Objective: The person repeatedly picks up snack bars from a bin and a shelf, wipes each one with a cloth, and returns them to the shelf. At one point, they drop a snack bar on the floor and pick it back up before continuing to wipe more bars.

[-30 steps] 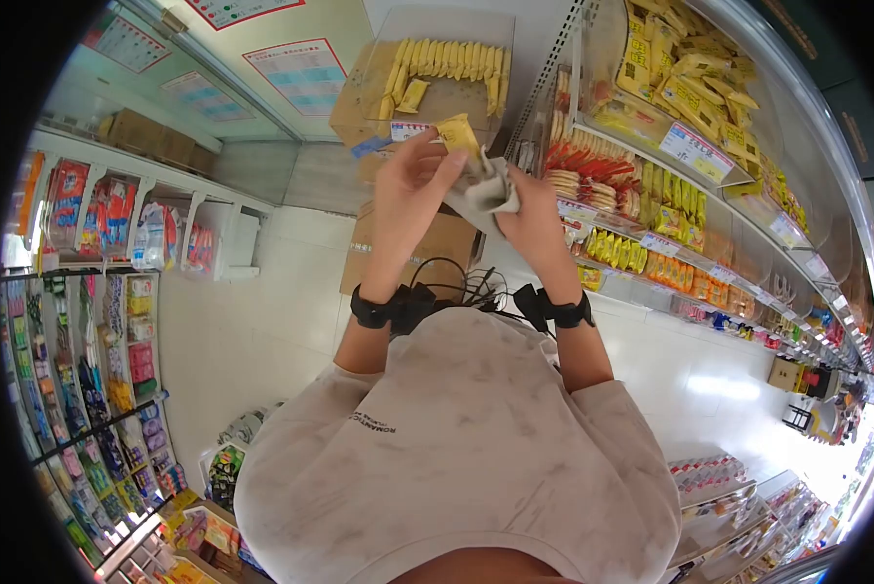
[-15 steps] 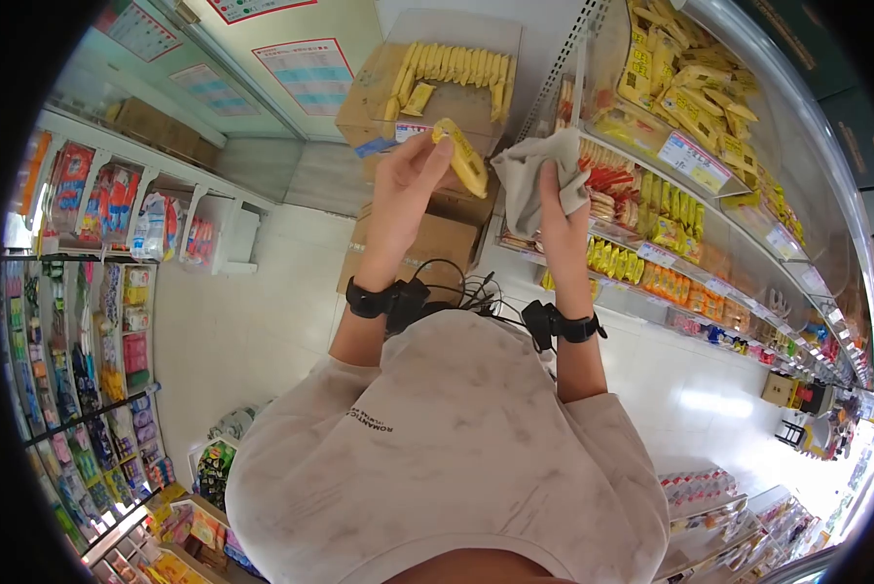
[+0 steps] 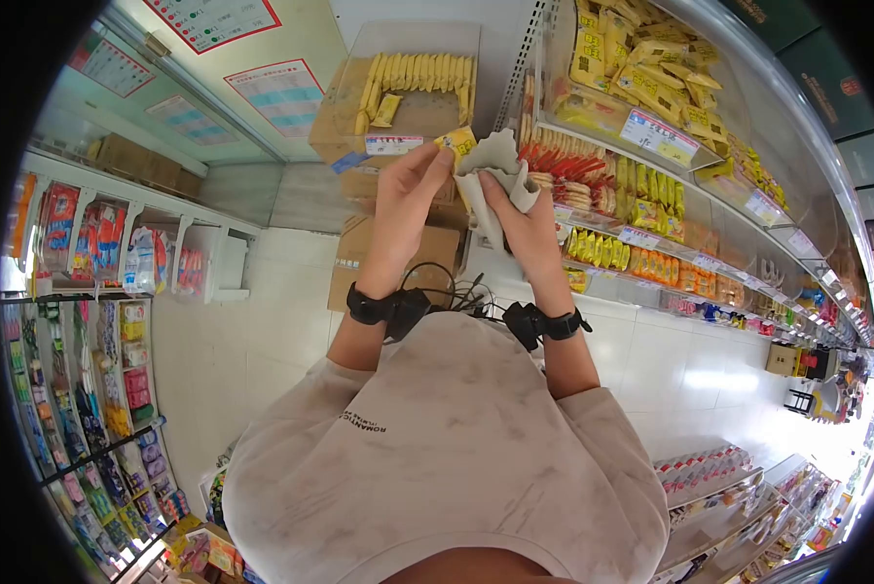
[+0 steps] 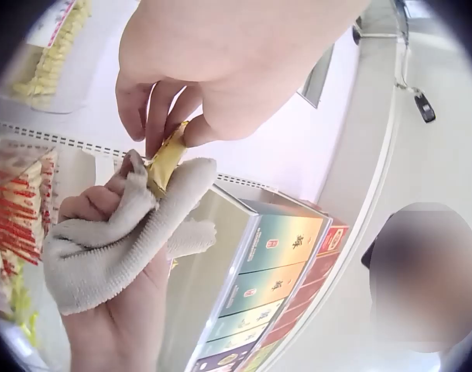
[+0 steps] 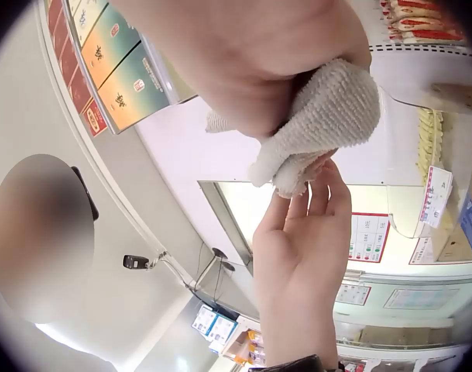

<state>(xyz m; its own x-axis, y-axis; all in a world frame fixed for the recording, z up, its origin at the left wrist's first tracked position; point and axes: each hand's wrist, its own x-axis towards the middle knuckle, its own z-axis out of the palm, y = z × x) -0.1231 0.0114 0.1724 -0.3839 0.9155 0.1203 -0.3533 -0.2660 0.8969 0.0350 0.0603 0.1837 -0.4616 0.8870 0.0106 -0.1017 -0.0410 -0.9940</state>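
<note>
In the head view my left hand (image 3: 408, 200) pinches one end of a yellow-wrapped snack packet (image 3: 458, 140) between thumb and fingers. My right hand (image 3: 531, 232) grips a light grey cloth (image 3: 498, 156), thumb on top. From the left wrist, the packet (image 4: 168, 164) runs down from the left fingertips into the folded cloth (image 4: 104, 267), which hides its other end. Folds of ribbed cloth (image 5: 336, 108) meet the left fingertips in the right wrist view, where the packet is hidden.
Ahead, a clear box (image 3: 413, 107) holds a row of yellow packets above a cardboard box (image 3: 437, 251). Shelves of snacks (image 3: 641, 195) with price labels (image 3: 659, 134) line the right. White shelving (image 3: 213, 204) with packaged goods stands at left.
The right hand and cloth were at the packet, moved away to the right, and have come back to it. The left hand has kept its pinch on the packet.
</note>
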